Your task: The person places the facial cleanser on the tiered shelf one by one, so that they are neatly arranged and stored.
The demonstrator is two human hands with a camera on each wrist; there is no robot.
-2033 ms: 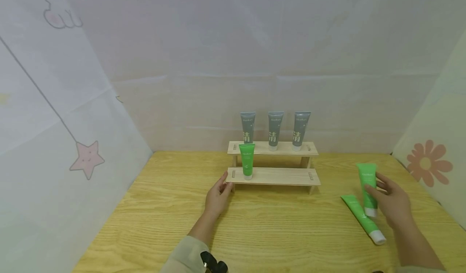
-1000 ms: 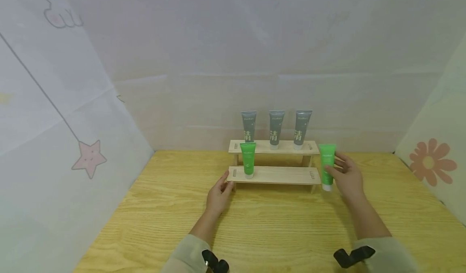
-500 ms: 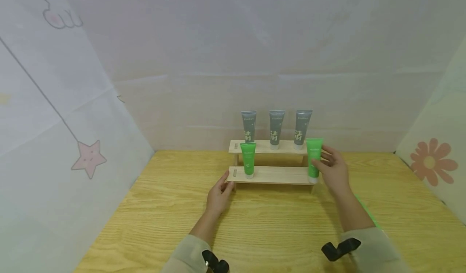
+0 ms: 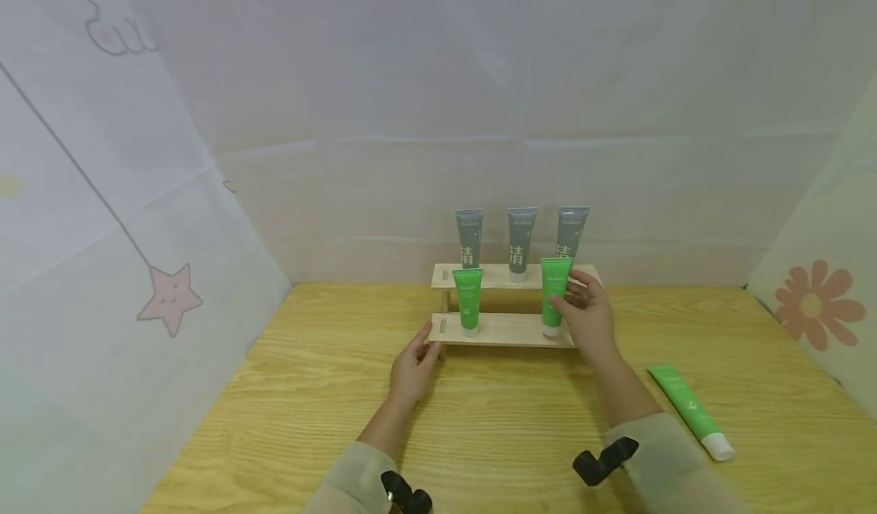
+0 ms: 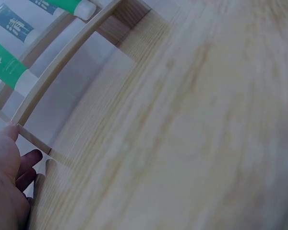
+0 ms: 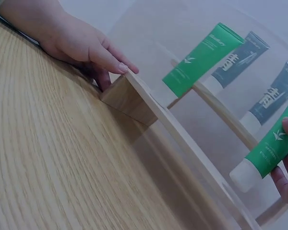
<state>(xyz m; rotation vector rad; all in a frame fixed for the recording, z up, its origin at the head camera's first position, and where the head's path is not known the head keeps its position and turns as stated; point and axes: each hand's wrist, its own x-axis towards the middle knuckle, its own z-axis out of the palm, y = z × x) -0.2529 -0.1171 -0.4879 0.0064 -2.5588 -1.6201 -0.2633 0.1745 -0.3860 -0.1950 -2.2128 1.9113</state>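
Observation:
My right hand [image 4: 589, 317] pinches a green squeeze tube [image 4: 553, 295], cap down, over the right part of the two-tier wooden rack's lower shelf [image 4: 507, 331]. In the right wrist view the white cap of this tube [image 6: 273, 148] hangs by the shelf's edge. My left hand [image 4: 411, 371] grips the left end of that shelf, with the thumb at its front corner [image 5: 12, 132]. Near that end another green tube [image 4: 468, 298] stands upright on its cap. Three grey tubes [image 4: 521, 240] stand along the upper shelf [image 4: 493, 276]; the rightmost is partly hidden behind the held tube.
A third green tube [image 4: 685, 403] lies on the wood-grain table [image 4: 479, 438] at the right, its white cap toward me. White printed sheets [image 4: 384, 156] rise behind and at both sides of the table.
My right hand has lifted one green tube from the right of the table and carried it left to the lower shelf. The left hand has stayed at the shelf's end.

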